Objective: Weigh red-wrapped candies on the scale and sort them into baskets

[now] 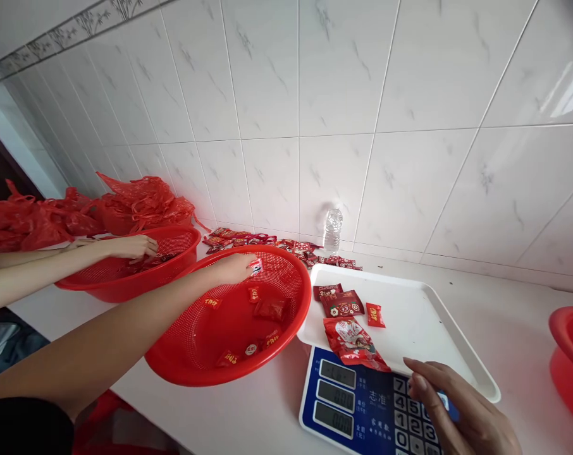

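Observation:
My left hand point(234, 268) reaches over the near red plastic basket point(307, 297), its fingers closed on a small candy packet point(256, 267) in red and white. Several red wrapped candies and a larger dark red packet point(271, 308) lie inside that basket. Over the keypad of a blue digital scale point(372, 404) hovers my right hand point(462, 404), thumb and index finger a little apart with nothing seen between them. The scale's white tray point(410, 316) bears dark red packets point(346, 304), a small red candy point(375, 315) and a bigger red snack bag point(353, 343) at its near edge.
At left, another person's hands point(135, 248) work in a second red basket point(101, 287). Red plastic bags point(139, 205) are heaped behind it. Red packets point(248, 239) line the tiled wall, near a clear plastic bottle point(332, 232). Another red basket point(571, 366) stands at far right.

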Motion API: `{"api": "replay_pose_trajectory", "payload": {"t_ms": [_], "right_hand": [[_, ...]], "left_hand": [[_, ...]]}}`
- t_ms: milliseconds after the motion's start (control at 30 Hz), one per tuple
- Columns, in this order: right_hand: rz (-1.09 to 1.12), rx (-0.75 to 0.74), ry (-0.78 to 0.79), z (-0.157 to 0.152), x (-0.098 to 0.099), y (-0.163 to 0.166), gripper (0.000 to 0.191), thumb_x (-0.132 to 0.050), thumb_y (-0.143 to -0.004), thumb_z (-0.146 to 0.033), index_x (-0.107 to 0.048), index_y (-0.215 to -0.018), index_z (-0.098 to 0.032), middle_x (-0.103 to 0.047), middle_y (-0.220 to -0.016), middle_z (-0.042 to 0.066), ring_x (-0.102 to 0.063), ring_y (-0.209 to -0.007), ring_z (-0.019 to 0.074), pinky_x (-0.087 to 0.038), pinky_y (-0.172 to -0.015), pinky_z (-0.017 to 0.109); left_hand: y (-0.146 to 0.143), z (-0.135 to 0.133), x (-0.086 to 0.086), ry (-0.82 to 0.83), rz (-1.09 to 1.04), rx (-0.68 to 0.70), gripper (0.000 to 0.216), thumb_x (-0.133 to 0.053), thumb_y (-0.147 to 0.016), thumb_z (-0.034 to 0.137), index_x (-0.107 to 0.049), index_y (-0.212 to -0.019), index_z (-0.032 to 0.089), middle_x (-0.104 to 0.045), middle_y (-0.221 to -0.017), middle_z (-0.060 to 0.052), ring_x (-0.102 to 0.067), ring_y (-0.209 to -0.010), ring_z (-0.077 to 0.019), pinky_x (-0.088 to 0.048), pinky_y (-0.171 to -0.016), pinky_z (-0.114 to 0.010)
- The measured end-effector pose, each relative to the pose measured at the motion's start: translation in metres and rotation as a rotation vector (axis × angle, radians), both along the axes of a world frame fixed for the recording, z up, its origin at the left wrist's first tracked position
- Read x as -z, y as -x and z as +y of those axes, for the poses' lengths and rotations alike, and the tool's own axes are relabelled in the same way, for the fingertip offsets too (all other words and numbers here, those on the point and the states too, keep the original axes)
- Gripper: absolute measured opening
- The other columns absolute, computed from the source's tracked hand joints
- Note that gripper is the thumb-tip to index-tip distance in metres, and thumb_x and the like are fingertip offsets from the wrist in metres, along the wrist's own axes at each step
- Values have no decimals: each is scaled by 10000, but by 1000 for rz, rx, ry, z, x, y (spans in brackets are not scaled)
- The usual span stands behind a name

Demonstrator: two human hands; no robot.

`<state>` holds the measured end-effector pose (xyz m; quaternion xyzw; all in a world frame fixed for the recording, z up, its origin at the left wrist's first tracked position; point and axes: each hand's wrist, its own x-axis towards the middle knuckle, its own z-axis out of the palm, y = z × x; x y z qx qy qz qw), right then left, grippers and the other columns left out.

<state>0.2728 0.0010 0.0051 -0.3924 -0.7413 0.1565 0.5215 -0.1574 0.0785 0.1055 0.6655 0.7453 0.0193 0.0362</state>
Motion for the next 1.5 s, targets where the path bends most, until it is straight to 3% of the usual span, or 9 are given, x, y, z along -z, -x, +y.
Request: {"api": "replay_pose_trajectory", "payload": {"t_ms": [167,400,500,700,900,1067,1233,1367,1500], "right_hand": [[-54,-56,-97,6,0,-4,184,-535,-920,-321,-665,-1032,-256,-657,-771,19,-636,-633,149,-502,-534,224],[-56,-64,-97,9,3,-6,178,-512,-932,-262,-646,-1049,-243,-641,-759,17,-625,-647,146,-502,-529,222],[-72,-93,-137,10,3,-7,185,-515,-931,-236,-629,-1077,-242,-640,-779,14,-626,-658,137,-508,-542,214],[-53,-139,-200,8,-3,-4,197,-513,-929,-184,-615,-1092,-226,-632,-758,10,-621,-672,131,-508,-567,218],[-40,-131,-145,9,-1,-2,192,-508,-942,-230,-626,-1093,-229,-644,-744,-2,-623,-653,124,-506,-559,209],[-43,-104,-73,11,3,-2,216,-477,-957,-296,-650,-1057,-213,-668,-759,22,-643,-667,147,-528,-582,235],[-63,-108,-104,5,-2,0,240,-456,-965,-310,-644,-1066,-202,-675,-795,45,-646,-721,162,-544,-575,239],[-176,-156,-152,-3,-15,10,244,-478,-957,-316,-601,-1151,-232,-668,-1032,67,-625,-967,189,-556,-773,305],[-348,-178,-168,-7,-19,24,332,-538,-912,-268,-553,-1244,-259,-599,-1205,69,-553,-1112,222,-511,-904,386]], "left_hand": [[-75,-1,-26,-202,-198,256,419,-405,-886,278,-512,-1290,248,-652,-1159,-59,-615,-963,-209,-456,-781,-287],[-171,-15,-25,-69,-254,581,394,-462,-890,258,-567,-1269,236,-687,-1034,-65,-620,-910,-205,-467,-797,-327],[-180,-11,-25,-39,-323,592,390,-485,-871,239,-570,-1251,199,-664,-1058,-70,-603,-939,-193,-464,-840,-322],[-174,-9,-28,154,-501,377,528,-448,-801,136,-471,-1321,221,-542,-1260,-94,-615,-790,-128,-497,-696,-259],[-173,-12,-12,95,-459,446,560,-464,-780,101,-459,-1328,220,-525,-1317,-102,-559,-1118,-202,-473,-898,-331],[-178,-23,-8,-215,-384,539,489,-499,-776,79,-543,-1237,236,-552,-1326,-98,-520,-1227,-242,-460,-993,-437],[-196,-74,-8,-534,-439,701,447,-489,-852,87,-505,-1271,242,-589,-1287,-91,-556,-1191,-222,-495,-983,-407],[-210,-113,22,-794,-468,875,414,-495,-887,105,-453,-1280,228,-665,-1078,-71,-635,-1001,-184,-538,-890,-352],[-218,-123,62,-1040,-423,1025,311,-534,-843,102,-504,-1135,205,-670,-892,-56,-641,-837,-186,-553,-780,-343]]}}
